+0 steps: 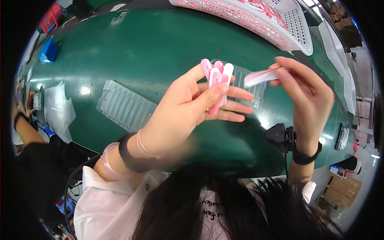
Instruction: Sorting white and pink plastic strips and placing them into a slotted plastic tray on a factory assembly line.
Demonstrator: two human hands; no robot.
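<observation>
Several small flat sticks (216, 79) with rounded ends, pink and white and shaped like nail files, are fanned out in my left hand (186, 98). Its thumb presses them against the fingers, while the other fingertips stretch out to the right. My right hand (308, 90) is raised to the right, pinching more pink and white sticks (260, 77) between thumb and fingers; motion blurs them. Under the hands a clear ribbed plastic tray (258, 90) lies partly hidden. A second clear ribbed tray (124, 105) rests on the green table (132, 48), left of my left forearm.
A white perforated basket (236, 18) holding pink and white pieces stands at the far side. Clear plastic sheets (58, 106) and a blue box (49, 51) are at the left, near another person's arm (30, 130). A black device (280, 137) sits by my right wrist.
</observation>
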